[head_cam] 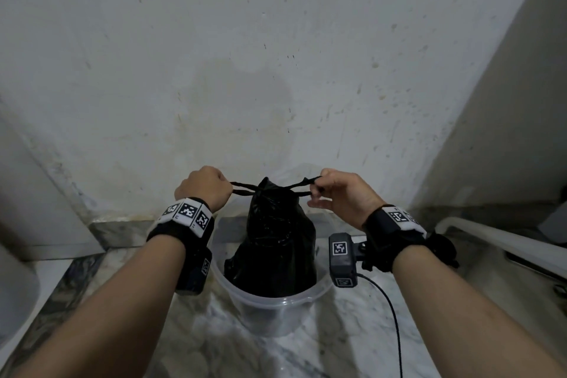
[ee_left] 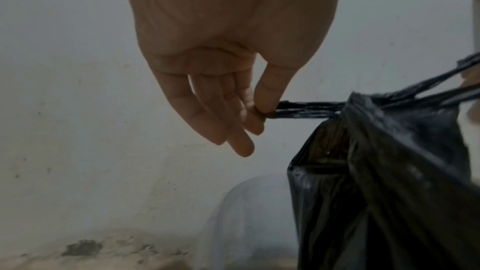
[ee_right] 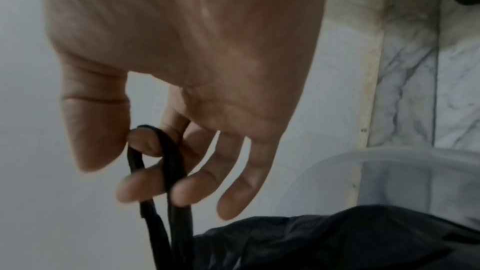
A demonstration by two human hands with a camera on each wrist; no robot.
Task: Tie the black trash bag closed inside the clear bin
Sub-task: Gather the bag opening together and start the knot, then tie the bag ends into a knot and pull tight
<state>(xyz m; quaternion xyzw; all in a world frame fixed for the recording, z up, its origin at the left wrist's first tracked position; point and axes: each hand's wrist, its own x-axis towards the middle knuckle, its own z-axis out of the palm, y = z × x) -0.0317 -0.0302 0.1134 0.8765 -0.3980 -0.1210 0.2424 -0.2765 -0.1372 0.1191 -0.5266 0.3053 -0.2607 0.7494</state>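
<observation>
A black trash bag (head_cam: pixel 276 236) stands in a clear plastic bin (head_cam: pixel 270 307) on the marble floor, its neck gathered to a point. Two black drawstring loops run out sideways from the neck. My left hand (head_cam: pixel 205 186) grips the left loop (head_cam: pixel 242 188); in the left wrist view the thumb and forefinger pinch that loop (ee_left: pixel 306 109) beside the bag (ee_left: pixel 389 182). My right hand (head_cam: pixel 340 193) holds the right loop (head_cam: pixel 302 186); in the right wrist view this loop (ee_right: pixel 166 163) passes round the forefinger and between the fingertips (ee_right: pixel 182 192), above the bag (ee_right: pixel 337 239). Both loops are pulled taut.
A stained white wall (head_cam: pixel 276 70) rises just behind the bin. A marble skirting (head_cam: pixel 122 227) runs along its foot. A white curved fixture (head_cam: pixel 497 239) lies at the right, another white shape (head_cam: pixel 15 294) at the left edge. A black cable (head_cam: pixel 395 325) hangs from my right wrist camera.
</observation>
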